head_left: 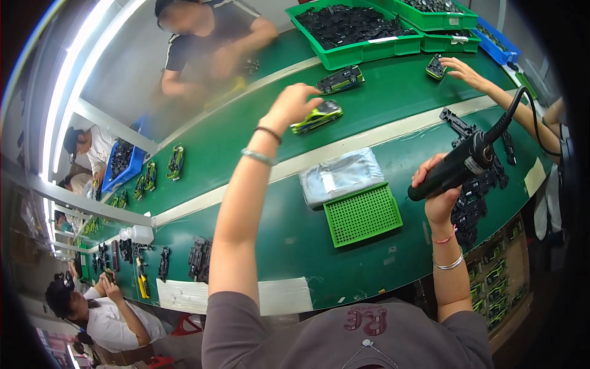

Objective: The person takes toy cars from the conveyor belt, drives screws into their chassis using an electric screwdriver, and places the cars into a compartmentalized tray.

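Note:
My left hand (294, 106) is stretched far over the green bench, its fingers partly spread. Its fingertips are beside two toy cars: a green-and-black one (318, 117) on its wheels, slightly blurred, and one lying with its black underside (340, 80) up. Whether the fingertips touch either car I cannot tell. My right hand (437, 200) is wrapped round a black corded electric screwdriver (452, 169), held above the right part of the bench. Under and beyond it lie black plastic chassis parts (470, 206).
A green perforated tray (362, 215) and a plastic-wrapped packet (341, 175) lie before me. Green bins (369, 52) of black parts stand at the back. A co-worker's hand (467, 72) reaches toward another toy car (436, 66). The screwdriver's cord (522, 101) arches at right.

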A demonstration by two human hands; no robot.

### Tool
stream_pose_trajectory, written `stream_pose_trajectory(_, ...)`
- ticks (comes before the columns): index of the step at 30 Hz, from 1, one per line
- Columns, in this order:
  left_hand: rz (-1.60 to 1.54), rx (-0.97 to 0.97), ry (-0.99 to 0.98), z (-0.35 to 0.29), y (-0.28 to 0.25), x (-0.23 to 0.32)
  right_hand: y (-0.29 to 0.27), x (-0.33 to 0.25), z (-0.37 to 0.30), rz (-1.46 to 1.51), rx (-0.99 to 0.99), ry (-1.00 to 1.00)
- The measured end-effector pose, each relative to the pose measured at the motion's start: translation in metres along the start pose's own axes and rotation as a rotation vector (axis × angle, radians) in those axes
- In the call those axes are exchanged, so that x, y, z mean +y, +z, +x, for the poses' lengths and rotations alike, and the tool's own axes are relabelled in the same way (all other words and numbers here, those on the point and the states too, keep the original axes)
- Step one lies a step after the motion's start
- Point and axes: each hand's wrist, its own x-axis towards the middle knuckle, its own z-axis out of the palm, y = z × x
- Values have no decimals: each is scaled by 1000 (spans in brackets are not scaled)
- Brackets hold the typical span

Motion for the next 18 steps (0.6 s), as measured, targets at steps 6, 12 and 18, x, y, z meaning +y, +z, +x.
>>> stream_pose_trajectory(6, -95, -95, -28, 39, 69, 26, 0, 0, -3, 37, 21, -4)
stream_pose_trajectory(12, 70, -144, -109, -39, 25, -7, -5, 6, 1, 84, 50, 40)
stream_pose_trajectory(18, 293, -187, -553, -238, -100, -60, -18, 7, -2, -18, -33, 85)
